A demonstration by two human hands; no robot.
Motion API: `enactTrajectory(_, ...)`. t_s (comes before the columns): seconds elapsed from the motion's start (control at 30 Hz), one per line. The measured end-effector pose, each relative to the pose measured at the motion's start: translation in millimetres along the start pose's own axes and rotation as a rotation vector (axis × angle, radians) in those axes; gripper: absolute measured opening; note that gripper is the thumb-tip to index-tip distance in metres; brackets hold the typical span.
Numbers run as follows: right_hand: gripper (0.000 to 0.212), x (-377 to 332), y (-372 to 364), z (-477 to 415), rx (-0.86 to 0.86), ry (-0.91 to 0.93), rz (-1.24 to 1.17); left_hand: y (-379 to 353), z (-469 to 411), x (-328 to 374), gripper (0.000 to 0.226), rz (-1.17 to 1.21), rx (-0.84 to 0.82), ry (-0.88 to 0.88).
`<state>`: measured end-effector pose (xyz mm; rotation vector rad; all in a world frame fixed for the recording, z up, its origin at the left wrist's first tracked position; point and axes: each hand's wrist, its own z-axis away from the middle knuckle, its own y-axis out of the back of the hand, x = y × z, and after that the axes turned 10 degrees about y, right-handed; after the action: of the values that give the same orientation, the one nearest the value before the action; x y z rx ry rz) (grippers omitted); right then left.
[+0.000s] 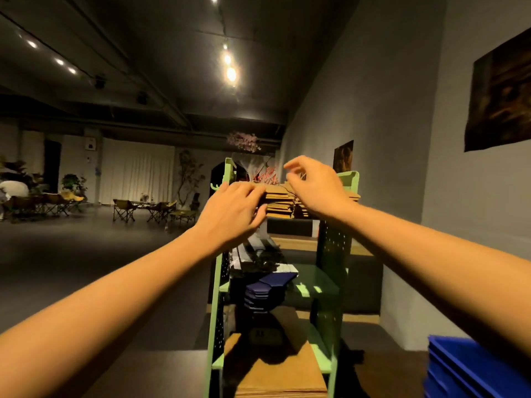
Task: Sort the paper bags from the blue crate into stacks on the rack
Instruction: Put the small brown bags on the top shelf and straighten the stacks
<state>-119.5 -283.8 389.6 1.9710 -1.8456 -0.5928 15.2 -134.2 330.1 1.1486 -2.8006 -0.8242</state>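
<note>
A stack of brown paper bags (280, 201) lies on the top shelf of the green rack (333, 248). My left hand (232, 209) grips the stack's left end, fingers on top and thumb against its side. Over the stack's right part, my right hand (313, 185) has its fingers curled near a thin bag handle; whether it pinches the handle is unclear. Dark blue bags (267, 288) are stacked on the middle shelf, and more brown bags (275, 369) lie on the lowest shelf. The blue crate (471, 369) sits at the bottom right, its inside hidden.
A grey wall (402, 139) with dark pictures runs along the right of the rack. Flowers in a vase (258, 173) stand behind the top shelf. Folding chairs (143, 211) and plants stand far off on the left, across a dark open floor.
</note>
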Motion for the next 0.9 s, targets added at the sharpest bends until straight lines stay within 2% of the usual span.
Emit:
enactTrajectory(0.07, 0.025, 2, 5, -15, 0.012, -0.028, -0.085, -1, -4, 2, 0.058, 0.036, 0.045, 0.018)
enactTrajectory(0.13, 0.026, 7, -2, -38, -0.052, -0.044, -0.151, -4, -5, 5, 0.058, 0.035, 0.063, 0.034)
enactTrajectory(0.2, 0.029, 22, -22, -73, -0.195, -0.038, -0.143, -16, -8, 8, 0.058, -0.027, 0.069, 0.034)
enactTrajectory(0.27, 0.040, 41, -50, -115, -0.408, -0.074, -0.031, -24, -9, 12, 0.061, -0.108, 0.068, 0.048)
enactTrajectory(0.37, 0.061, 69, -87, -171, -0.662, -0.248, -0.008, -24, -18, 18, 0.062, -0.127, 0.059, 0.097)
enactTrajectory(0.63, 0.081, 95, -153, -211, -1.067, -0.378, -0.076, -30, -36, 27, 0.059, 0.033, 0.099, 0.002)
enactTrajectory(0.8, 0.076, 102, -159, -219, -1.111, -0.355, -0.096, -36, -51, 22, 0.059, 0.071, 0.071, -0.008)
enactTrajectory(0.9, 0.072, 101, -160, -214, -1.145, -0.218, -0.053, -34, -52, 23, 0.057, 0.051, 0.060, 0.025)
